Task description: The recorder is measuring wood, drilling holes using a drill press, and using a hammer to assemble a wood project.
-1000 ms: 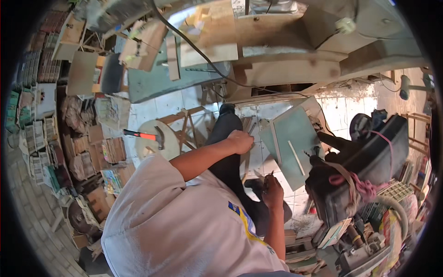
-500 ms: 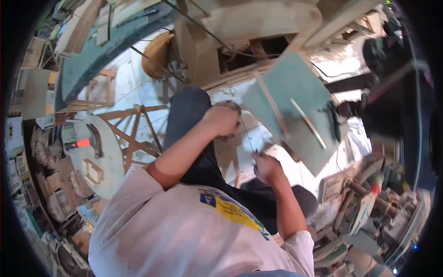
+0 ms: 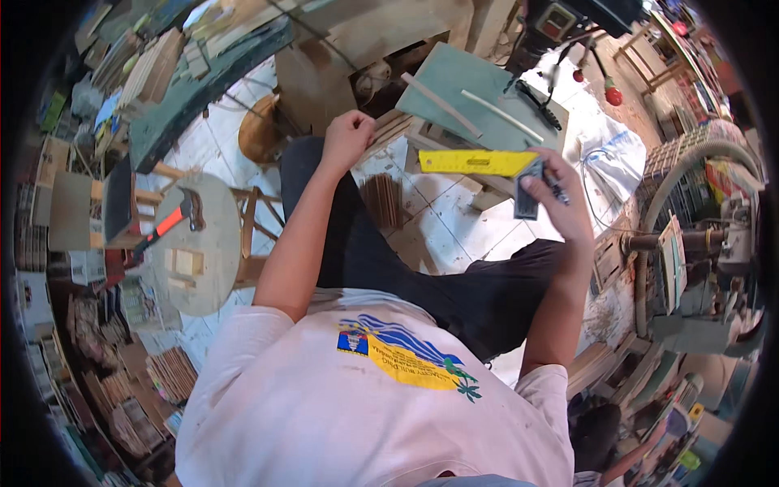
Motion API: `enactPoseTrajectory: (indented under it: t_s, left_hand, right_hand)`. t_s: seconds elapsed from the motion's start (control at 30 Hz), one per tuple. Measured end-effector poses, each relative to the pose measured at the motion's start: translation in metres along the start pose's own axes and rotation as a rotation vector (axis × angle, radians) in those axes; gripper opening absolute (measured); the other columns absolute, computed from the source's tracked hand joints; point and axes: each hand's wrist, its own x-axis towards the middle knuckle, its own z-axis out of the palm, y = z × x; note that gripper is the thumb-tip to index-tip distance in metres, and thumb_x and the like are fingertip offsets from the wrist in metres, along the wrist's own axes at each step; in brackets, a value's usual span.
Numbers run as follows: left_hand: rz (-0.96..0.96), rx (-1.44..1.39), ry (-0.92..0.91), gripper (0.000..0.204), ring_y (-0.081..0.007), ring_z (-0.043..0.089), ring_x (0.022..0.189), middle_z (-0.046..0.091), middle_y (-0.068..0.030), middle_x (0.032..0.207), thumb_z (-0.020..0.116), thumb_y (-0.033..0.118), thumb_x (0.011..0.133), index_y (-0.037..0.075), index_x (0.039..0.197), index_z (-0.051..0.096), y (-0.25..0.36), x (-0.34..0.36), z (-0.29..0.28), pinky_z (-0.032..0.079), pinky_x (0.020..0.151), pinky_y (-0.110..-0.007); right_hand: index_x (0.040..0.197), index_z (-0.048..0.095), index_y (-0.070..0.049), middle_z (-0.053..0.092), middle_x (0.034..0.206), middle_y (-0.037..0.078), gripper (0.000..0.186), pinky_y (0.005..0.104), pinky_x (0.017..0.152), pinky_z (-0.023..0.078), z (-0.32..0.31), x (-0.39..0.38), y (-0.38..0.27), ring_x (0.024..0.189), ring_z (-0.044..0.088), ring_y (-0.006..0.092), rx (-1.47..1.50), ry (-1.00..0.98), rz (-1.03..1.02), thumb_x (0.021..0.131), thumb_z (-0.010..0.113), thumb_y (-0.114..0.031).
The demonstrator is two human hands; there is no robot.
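Gripping the square (image 3: 475, 162) by its dark stock (image 3: 527, 199) in the right hand (image 3: 566, 213), out in front of the right thigh (image 3: 531, 264), and pointing the yellow blade leftward. Pinching a small dark tool (image 3: 557, 193) in the same hand, too unclear to name. Holding the left hand (image 3: 347, 140) loosely curled beside the left knee (image 3: 302, 161), well apart from the square; cannot tell about anything inside those fingers. Wearing dark trousers (image 3: 389, 258) and a white shirt (image 3: 324, 430). Facing, just beyond the blade, a green board (image 3: 454, 69) bearing a pale strip (image 3: 503, 116) and a brownish strip (image 3: 442, 105). Facing, past the board, a black machine (image 3: 560, 23). Straddling a tile floor (image 3: 450, 227) and, between the legs, a stack of slats (image 3: 381, 201). Having on the left a round stool (image 3: 207, 284) topped with a hammer (image 3: 169, 221) and small wood pieces (image 3: 188, 261). Having on the right, near the board, a white bag (image 3: 608, 158), and farther out a ribbed hose (image 3: 696, 152).
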Motion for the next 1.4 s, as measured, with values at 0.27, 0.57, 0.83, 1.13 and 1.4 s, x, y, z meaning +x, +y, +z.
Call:
enactPoseTrajectory:
  t_s: [0.27, 0.57, 0.83, 1.13, 1.4]
  left_hand:
    - [0.081, -0.146, -0.047, 0.016, -0.0067, 0.054, 0.060, 0.059, -0.0004, 0.066, 0.058, 0.013, 0.091, 0.001, 0.083, 0.062, 0.033, 0.015, 0.024, 0.042, 0.056, -0.024]
    - [0.041, -0.037, -0.651, 0.019, -0.0033, 0.049, 0.060, 0.053, 0.0039, 0.068, 0.062, 0.018, 0.094, 0.003, 0.082, 0.061, 0.086, 0.018, 0.069, 0.039, 0.054, -0.024]
    - [0.343, 0.653, -0.456, 0.012, -0.0359, 0.065, 0.084, 0.067, -0.0160, 0.086, 0.062, 0.016, 0.086, 0.004, 0.089, 0.063, 0.103, 0.057, 0.087, 0.051, 0.069, -0.044]
    - [0.595, 0.619, -0.254, 0.019, -0.0332, 0.067, 0.083, 0.069, -0.0127, 0.094, 0.064, 0.018, 0.090, 0.007, 0.105, 0.066, 0.080, 0.050, 0.098, 0.054, 0.070, -0.040]
    - [0.569, 0.574, -0.185, 0.018, -0.0318, 0.067, 0.082, 0.069, -0.0117, 0.092, 0.064, 0.018, 0.090, 0.008, 0.104, 0.068, 0.087, 0.044, 0.095, 0.054, 0.070, -0.039]
  right_hand:
    - [0.127, 0.058, -0.001, 0.066, 0.105, 0.003, 0.039, 0.0233, 0.086, 0.046, -0.032, 0.047, 0.009, 0.094, 0.058, 0.0092, 0.166, 0.211, 0.024, 0.093, 0.067, -0.016]
    - [0.121, 0.058, -0.001, 0.064, 0.106, 0.004, 0.027, 0.0244, 0.084, 0.048, 0.031, 0.081, 0.070, 0.095, 0.060, 0.0098, 0.954, 0.378, 0.219, 0.095, 0.059, -0.008]
    - [0.122, 0.057, 0.000, 0.064, 0.107, 0.004, 0.028, 0.0222, 0.087, 0.044, 0.013, 0.078, 0.077, 0.096, 0.056, 0.0072, 0.626, 0.538, 0.132, 0.100, 0.055, -0.016]
    - [0.119, 0.056, -0.003, 0.063, 0.105, 0.003, 0.030, 0.0250, 0.088, 0.046, 0.034, 0.083, 0.061, 0.095, 0.058, 0.0093, 0.928, 0.494, 0.307, 0.093, 0.066, -0.012]
    - [0.114, 0.055, -0.006, 0.062, 0.098, 0.002, 0.022, 0.0246, 0.084, 0.045, 0.051, 0.092, 0.074, 0.091, 0.055, 0.0077, 0.772, 0.456, 0.325, 0.094, 0.064, -0.010]
